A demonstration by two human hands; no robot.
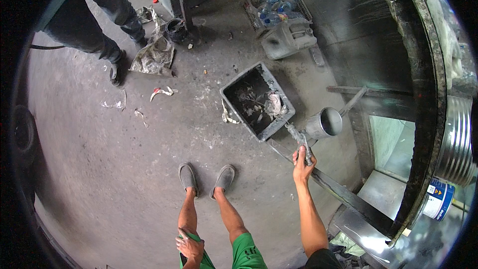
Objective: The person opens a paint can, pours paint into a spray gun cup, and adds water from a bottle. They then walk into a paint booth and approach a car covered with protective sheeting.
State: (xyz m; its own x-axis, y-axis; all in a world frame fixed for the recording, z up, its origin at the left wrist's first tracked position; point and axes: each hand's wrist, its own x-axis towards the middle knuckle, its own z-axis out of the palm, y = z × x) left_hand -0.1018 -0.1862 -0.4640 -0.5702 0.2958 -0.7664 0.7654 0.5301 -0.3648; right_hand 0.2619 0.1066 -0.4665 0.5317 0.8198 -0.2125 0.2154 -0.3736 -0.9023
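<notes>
My right hand [302, 163] is wrapped round the handle of a grey, paint-crusted spray gun [295, 133]. A metal cup [314, 126], its mouth uncovered, sits beside the gun and appears joined to it. The gun's front end is at the near right corner of a grey rectangular bin [230, 100]. Inside the bin lie crumpled white scraps [275, 105] and dark debris. Low in the picture, my left hand [190, 247] lies over my left knee at the hem of my green shorts [248, 252], fingers apart, holding nothing.
A dark metal frame [348, 200] bounds the right side. Beyond the bin are a grey jerrycan [289, 39] and a crate of plastic bottles [271, 15]. At the far left another person's legs [107, 17] stand near a crumpled sack [155, 56]. A blue-and-white can [439, 199] is at right.
</notes>
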